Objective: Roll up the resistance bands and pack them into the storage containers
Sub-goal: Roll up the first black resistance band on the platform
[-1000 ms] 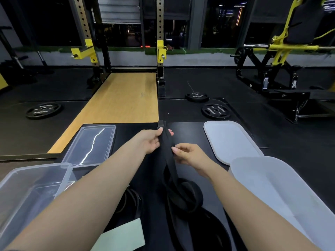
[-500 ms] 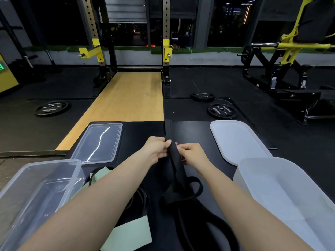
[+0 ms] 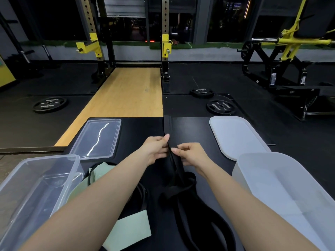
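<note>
A: Sitting at five o'clock is the largest item, the white container [image 3: 282,192], with its white lid [image 3: 235,134] lying flat at two o'clock. What is lying opposite?

B: The clear container [image 3: 36,187] is occupying eight o'clock, and its clear lid [image 3: 97,138] is resting at ten o'clock on the black mat [image 3: 192,127]. Both containers are standing open, and neither is showing a rolled band inside, though glare is obscuring the clear one's floor.

A: Where is the band being worked?

B: The black resistance band [image 3: 176,165] is running from twelve o'clock down to six o'clock along the mat's midline. The left hand [image 3: 155,151] is pinching its upper stretch with curled fingers; the right hand [image 3: 190,154] is pinching it just beside, from the other edge. Both hands are narrow, closed on the strap.

A: What is threatening the roll?

B: The lower part appears to be twisting into loops near six o'clock, touching a thinner black band [image 3: 143,196] at seven o'clock. Rolling toward that tangle is likely to drag the second band along or lock a twist into the coil.

A: And the smaller risks?

B: The pale green band [image 3: 130,230] is lying partly under the left forearm, so it may be getting swept aside. A loose coil may also be springing open if either pinch is slackening.
</note>
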`<state>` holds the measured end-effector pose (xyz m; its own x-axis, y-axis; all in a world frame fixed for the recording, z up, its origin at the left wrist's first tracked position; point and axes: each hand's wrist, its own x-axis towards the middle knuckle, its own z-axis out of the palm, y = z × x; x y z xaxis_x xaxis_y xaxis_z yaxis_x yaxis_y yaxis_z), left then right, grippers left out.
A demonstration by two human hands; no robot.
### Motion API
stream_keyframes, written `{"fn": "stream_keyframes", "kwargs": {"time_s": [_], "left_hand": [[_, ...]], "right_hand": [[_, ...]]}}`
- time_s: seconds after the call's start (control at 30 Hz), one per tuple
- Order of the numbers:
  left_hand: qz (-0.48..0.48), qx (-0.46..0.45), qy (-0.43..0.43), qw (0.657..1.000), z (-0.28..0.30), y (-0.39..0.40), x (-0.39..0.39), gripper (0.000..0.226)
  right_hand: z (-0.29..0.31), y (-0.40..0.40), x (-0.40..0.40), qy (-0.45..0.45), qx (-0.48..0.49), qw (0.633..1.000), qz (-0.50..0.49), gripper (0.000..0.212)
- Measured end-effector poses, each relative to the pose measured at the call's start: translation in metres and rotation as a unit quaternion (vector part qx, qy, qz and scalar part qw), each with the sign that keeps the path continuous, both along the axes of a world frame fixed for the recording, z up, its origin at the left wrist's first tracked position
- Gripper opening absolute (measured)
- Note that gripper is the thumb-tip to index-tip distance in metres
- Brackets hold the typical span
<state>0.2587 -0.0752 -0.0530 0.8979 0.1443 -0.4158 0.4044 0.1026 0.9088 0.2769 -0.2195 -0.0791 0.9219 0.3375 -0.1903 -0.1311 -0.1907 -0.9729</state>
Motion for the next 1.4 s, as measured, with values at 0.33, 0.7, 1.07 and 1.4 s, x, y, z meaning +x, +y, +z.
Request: {"fn": "stream_keyframes", "kwargs": {"time_s": [0.33,0.7,1.07,1.4], "left_hand": [[0.043,-0.060,0.022,0.997,-0.011,0.004,0.014,0.039],[0.087,-0.111,-0.015,0.990,-0.023,0.003,0.045,0.022],[-0.051,-0.036,0.037,0.997,-0.026,0.010,0.040,0.030],[0.067,-0.183,0.044,0.980,-0.024,0.022,0.098,0.032]], "right_hand": [[0.002,0.017,0.021,0.111,-0.041,0.992,0.034,0.014],[-0.009,0.007,0.065,0.259,0.114,0.959,0.012,0.030],[0.013,0.042,0.103,0.163,0.107,0.978,-0.077,0.026],[0.001,0.049,0.108,0.172,0.082,0.980,-0.061,0.024]]}}
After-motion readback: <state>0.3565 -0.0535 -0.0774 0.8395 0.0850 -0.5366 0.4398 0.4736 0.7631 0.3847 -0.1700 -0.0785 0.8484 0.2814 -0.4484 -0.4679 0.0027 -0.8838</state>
